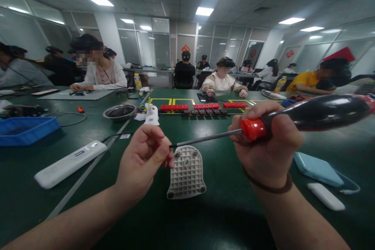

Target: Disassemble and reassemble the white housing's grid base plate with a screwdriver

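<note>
My right hand is closed around the black-and-red handle of a large screwdriver. Its metal shaft points left, with the dark tip at the fingers of my left hand. Thumb and fingers of the left hand are pinched together at that tip; whatever may be between them is too small or hidden to make out. Below the shaft, a white plastic base with a gridded underside and dark round spots at its corners lies on the green table. Neither hand visibly touches the base.
A white plastic figure and a metal bowl stand beyond my left hand. Red trays lie farther back. At left are a white power strip and blue bin; at right, a light-blue power bank. People sit around.
</note>
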`<state>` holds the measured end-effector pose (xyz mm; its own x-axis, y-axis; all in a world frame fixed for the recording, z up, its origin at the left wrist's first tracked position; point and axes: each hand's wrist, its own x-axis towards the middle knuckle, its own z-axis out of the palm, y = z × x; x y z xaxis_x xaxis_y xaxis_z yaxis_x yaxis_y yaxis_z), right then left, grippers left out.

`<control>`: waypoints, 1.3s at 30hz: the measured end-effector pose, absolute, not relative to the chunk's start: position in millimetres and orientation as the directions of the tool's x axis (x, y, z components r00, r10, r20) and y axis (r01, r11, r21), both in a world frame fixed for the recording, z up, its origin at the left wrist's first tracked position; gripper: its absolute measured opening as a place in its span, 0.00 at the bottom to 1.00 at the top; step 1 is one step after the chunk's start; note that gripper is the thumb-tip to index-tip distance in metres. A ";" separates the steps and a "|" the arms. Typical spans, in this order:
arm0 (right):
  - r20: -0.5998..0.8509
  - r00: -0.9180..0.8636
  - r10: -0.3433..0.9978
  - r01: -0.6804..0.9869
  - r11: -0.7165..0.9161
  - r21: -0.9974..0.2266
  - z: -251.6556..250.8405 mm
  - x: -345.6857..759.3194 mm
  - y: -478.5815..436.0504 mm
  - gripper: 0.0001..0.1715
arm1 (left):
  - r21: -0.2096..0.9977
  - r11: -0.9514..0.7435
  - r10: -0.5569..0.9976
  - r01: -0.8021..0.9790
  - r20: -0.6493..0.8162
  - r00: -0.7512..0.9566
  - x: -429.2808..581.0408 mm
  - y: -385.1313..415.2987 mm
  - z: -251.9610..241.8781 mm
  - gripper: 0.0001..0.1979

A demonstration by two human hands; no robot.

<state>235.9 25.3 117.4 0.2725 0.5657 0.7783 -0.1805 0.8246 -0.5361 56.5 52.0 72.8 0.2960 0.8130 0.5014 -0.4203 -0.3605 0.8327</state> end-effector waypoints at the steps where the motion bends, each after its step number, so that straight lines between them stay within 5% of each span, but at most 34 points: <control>1: 0.785 0.261 0.562 -0.187 0.827 -0.530 116.4 235.1 26.1 0.10 | 0.829 -0.383 0.813 -0.408 0.512 0.277 56.7 52.4 72.7 0.06; 17: 0.695 0.297 0.655 -0.246 0.756 -0.607 109.7 232.7 35.3 0.09 | 0.851 -0.477 0.808 -0.219 0.523 0.272 51.5 56.9 78.0 0.08; 23: 0.700 0.319 0.639 -0.254 0.769 -0.587 114.5 238.5 35.3 0.10 | 0.771 -0.599 0.790 0.217 0.526 0.314 46.6 95.8 65.1 0.12; 26: 0.697 0.344 0.629 -0.244 0.777 -0.580 118.3 243.6 35.1 0.11 | 0.800 -0.357 0.907 0.483 0.172 0.385 43.8 129.8 43.6 0.17; 27: 0.696 0.352 0.625 -0.236 0.779 -0.580 119.3 245.4 35.2 0.12 | 0.824 -0.190 0.893 0.534 -0.081 0.442 43.6 138.6 35.5 0.20; 30: 0.689 0.376 0.620 -0.207 0.780 -0.590 120.7 249.7 36.3 0.13 | 0.798 -0.040 0.737 0.602 -0.383 0.557 45.3 150.3 15.3 0.26; 34: 0.671 0.398 0.625 -0.190 0.772 -0.607 120.3 252.7 39.8 0.15 | 0.803 0.062 0.565 0.593 -0.518 0.643 49.7 141.0 8.5 0.33; 39: 0.650 0.407 0.642 -0.194 0.756 -0.625 119.0 255.0 45.1 0.16 | 0.823 0.189 0.448 0.535 -0.558 0.699 60.4 124.8 3.7 0.25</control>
